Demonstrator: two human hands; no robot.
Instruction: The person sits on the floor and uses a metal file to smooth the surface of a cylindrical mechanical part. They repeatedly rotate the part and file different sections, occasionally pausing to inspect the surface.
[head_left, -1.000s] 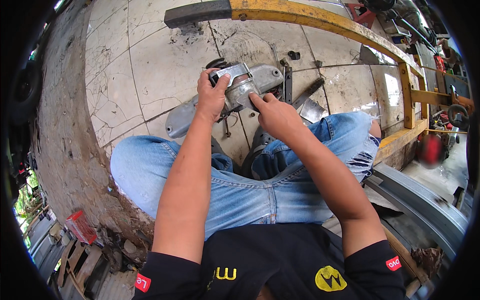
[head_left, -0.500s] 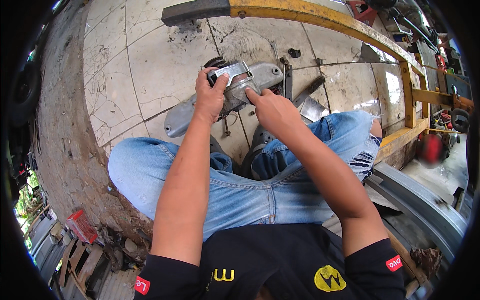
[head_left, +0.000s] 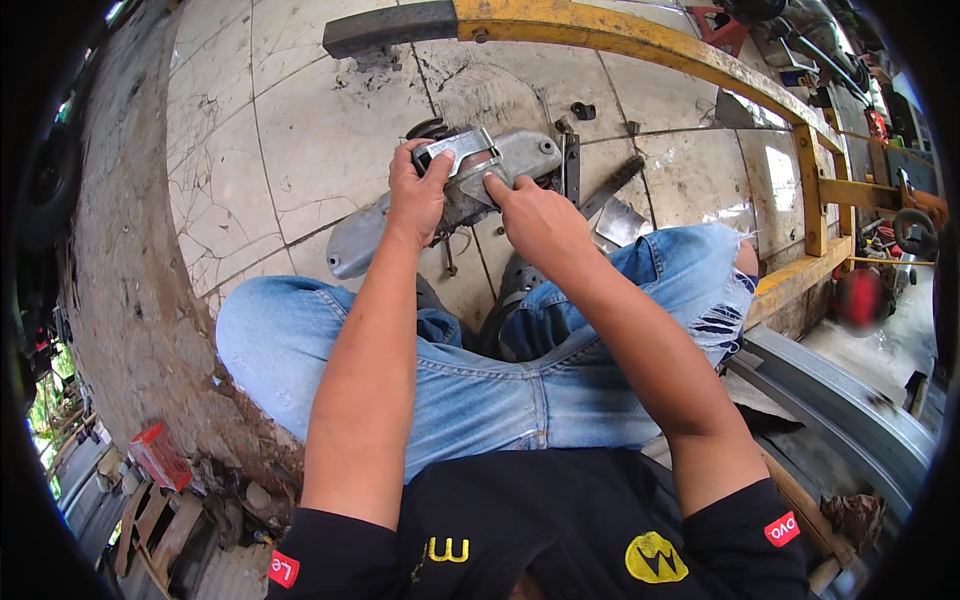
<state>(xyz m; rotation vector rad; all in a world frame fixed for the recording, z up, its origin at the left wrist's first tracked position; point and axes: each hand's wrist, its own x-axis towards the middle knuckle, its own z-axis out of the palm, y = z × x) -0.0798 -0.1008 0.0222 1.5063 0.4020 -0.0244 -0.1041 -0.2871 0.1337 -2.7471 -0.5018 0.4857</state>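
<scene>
A long grey metal casting point(head_left: 358, 240) with rounded ends lies slantwise on the tiles in front of my feet, a hole showing at its far right end. Over its middle, my left hand point(head_left: 417, 200) is closed around a shiny bent metal bracket point(head_left: 460, 150), thumb on top and fingers curled at its left side. My right hand point(head_left: 540, 218) is closed at the casting's middle, its index finger pressed against a grey angular portion beside the bracket. Its other fingers are curled and partly hidden. A dark round part point(head_left: 428, 128) shows just beyond my left fingers.
A yellow metal frame point(head_left: 620, 32) arches across the far side and down the right. Right of the casting lie a dark metal strip point(head_left: 573, 165), a black-bristled brush point(head_left: 615, 185) and a flat metal plate point(head_left: 622, 222). A bolt point(head_left: 451, 262) lies near my feet.
My right hand has shifted slightly left and nearer along the casting. The left hand keeps its grip on the bracket, and the casting's position is nearly the same.
</scene>
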